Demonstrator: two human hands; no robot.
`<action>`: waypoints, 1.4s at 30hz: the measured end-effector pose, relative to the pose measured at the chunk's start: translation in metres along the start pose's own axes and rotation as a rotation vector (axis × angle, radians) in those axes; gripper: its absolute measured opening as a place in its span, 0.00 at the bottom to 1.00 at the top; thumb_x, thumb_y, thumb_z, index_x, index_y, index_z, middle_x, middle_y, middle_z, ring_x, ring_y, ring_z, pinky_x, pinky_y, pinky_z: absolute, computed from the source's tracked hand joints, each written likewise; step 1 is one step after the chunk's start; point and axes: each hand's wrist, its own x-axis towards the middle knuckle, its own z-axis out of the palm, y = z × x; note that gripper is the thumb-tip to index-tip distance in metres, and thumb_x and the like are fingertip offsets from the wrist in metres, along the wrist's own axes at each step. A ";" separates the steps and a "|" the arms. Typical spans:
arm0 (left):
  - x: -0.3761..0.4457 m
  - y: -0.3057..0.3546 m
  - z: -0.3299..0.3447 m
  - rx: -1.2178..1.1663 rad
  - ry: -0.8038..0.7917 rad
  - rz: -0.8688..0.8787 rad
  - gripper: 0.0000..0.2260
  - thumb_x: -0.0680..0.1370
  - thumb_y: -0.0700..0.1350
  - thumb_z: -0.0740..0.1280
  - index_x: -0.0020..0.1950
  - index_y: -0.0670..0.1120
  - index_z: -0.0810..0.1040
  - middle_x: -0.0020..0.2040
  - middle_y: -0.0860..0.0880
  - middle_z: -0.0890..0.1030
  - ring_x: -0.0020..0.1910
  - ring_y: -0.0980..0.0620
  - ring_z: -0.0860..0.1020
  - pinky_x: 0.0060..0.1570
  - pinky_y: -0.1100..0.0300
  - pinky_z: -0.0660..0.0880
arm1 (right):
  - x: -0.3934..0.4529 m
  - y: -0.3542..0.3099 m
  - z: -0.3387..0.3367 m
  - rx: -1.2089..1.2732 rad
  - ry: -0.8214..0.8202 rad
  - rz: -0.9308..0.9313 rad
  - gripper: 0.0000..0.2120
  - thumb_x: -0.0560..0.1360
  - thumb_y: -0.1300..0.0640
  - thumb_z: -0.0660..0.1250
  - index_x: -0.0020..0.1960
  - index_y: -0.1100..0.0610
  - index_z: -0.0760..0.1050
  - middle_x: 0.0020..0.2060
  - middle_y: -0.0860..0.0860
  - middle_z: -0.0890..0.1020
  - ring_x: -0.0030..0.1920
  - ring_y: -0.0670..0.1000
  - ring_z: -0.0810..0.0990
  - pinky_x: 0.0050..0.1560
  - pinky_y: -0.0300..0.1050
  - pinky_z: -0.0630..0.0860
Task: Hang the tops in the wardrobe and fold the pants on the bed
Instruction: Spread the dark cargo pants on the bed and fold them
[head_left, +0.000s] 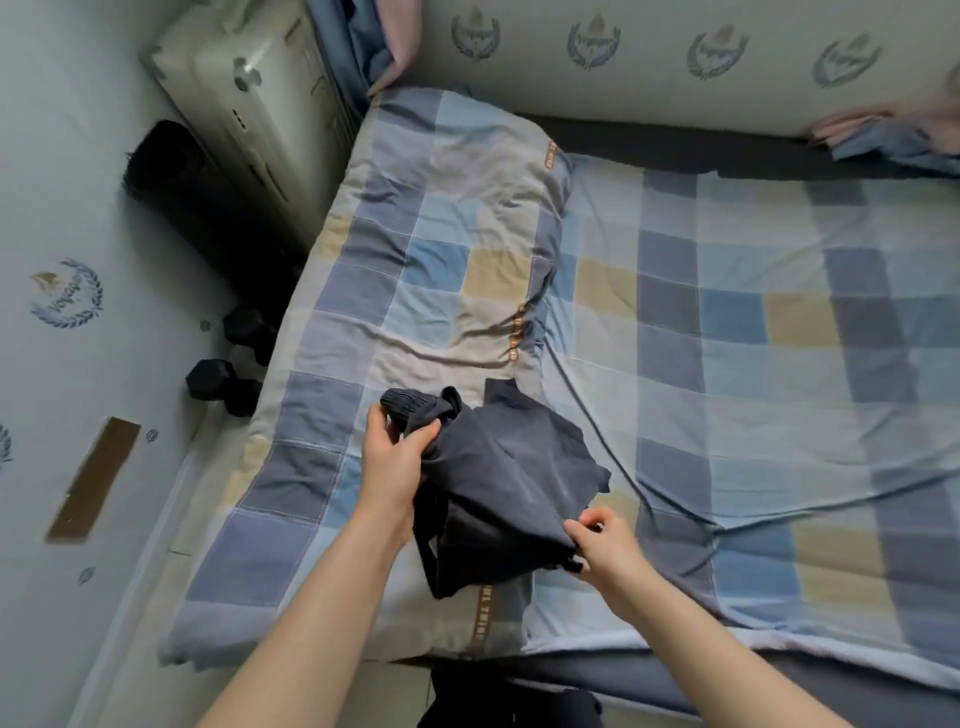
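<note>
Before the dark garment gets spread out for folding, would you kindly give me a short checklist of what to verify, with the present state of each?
1. Left hand holds the dark garment near its ribbed end: ok.
2. Right hand has a pinch grip on the lower edge: ok.
3. Garment flat and ready to fold: not ok, it is bunched.
4. Pants or top: cannot tell, the shape is hidden in the folds.
5. Room to lay it out on the bed: ok, checked sheet to the right lies bare.
6. Pillow out of the way: not ok, the garment lies partly over it.
</note>
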 end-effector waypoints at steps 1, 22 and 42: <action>-0.020 0.009 0.001 0.087 -0.015 0.049 0.12 0.77 0.33 0.67 0.55 0.47 0.74 0.53 0.47 0.82 0.51 0.49 0.80 0.50 0.54 0.77 | -0.021 0.002 -0.007 -0.089 0.009 -0.026 0.07 0.75 0.62 0.64 0.41 0.55 0.67 0.38 0.55 0.72 0.40 0.55 0.73 0.45 0.56 0.77; -0.186 0.098 0.012 0.500 -0.857 0.434 0.12 0.73 0.33 0.72 0.51 0.48 0.85 0.36 0.50 0.85 0.35 0.51 0.82 0.40 0.64 0.76 | -0.276 -0.086 -0.073 0.065 0.058 -0.693 0.10 0.80 0.62 0.62 0.46 0.53 0.80 0.41 0.52 0.83 0.44 0.48 0.81 0.50 0.47 0.77; -0.120 0.071 0.134 2.204 -0.998 1.210 0.13 0.81 0.58 0.59 0.61 0.54 0.75 0.60 0.54 0.77 0.65 0.54 0.72 0.70 0.48 0.50 | -0.361 -0.047 -0.340 -0.524 0.013 -0.913 0.16 0.80 0.64 0.58 0.48 0.48 0.81 0.46 0.44 0.82 0.51 0.44 0.79 0.54 0.34 0.72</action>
